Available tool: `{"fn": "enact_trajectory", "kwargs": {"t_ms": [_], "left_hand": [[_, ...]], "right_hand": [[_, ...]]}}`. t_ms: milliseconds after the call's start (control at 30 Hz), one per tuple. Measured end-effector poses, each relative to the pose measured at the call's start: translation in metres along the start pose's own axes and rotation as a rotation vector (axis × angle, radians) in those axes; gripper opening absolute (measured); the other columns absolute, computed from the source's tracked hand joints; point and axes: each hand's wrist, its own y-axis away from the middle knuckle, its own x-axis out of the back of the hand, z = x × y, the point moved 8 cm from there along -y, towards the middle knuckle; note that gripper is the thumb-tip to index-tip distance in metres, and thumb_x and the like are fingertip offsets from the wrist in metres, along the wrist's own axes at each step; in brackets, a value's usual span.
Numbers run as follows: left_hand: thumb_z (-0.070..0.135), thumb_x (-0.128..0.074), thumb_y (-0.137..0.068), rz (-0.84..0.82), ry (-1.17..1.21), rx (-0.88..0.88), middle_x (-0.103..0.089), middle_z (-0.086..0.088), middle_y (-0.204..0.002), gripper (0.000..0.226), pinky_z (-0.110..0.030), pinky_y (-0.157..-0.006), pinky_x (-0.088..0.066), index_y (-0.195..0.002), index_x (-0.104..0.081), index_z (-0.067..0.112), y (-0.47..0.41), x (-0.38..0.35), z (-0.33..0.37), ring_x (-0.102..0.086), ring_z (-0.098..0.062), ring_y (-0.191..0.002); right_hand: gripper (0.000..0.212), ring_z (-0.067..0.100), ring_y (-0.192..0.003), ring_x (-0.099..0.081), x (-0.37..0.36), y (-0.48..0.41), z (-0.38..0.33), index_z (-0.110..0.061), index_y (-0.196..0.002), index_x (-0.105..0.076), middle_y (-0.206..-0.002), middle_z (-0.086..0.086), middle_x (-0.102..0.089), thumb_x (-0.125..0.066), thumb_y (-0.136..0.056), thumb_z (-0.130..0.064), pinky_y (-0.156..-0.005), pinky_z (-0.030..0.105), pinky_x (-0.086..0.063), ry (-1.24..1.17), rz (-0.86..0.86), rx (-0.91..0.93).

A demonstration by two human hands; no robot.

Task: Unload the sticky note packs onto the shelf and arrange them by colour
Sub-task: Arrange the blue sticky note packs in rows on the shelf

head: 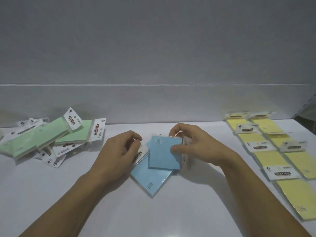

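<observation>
Blue, the upper pack (164, 153) overlaps the lower pack (150, 180) at the middle of the white shelf (171, 212). We pinch the upper pack with our right hand (193, 144), thumb on its face. Our left hand (119, 151) curls round the lower pack's header. At left green packs (46, 134) lie heaped; at right yellow packs (271, 158) lie in rows.

Green heap (51, 132), blue pair (164, 151), yellow rows (268, 159)

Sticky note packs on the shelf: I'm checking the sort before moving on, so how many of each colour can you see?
Green packs: at least 3, heaped, with more hidden beneath
Blue packs: 2
Yellow packs: 7 in view
Total: at least 12
</observation>
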Motion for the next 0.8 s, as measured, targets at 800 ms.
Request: {"fn": "enact_trajectory", "kwargs": {"t_ms": [800], "left_hand": [[0.015, -0.075, -0.085, 0.173, 0.018, 0.083, -0.063, 0.008, -0.114, 0.018, -0.009, -0.075, -0.049, -0.101, -0.072, 0.025, -0.024, 0.016, -0.024, -0.066, 0.001, -0.088]], "right_hand": [[0.01, 0.027, -0.089, -0.061, -0.031, -0.119, -0.063, -0.015, -0.096, -0.069, -0.095, 0.003, -0.069, -0.065, -0.089, -0.008, -0.075, 0.035, -0.048, 0.747, 0.26, 0.381]]}}
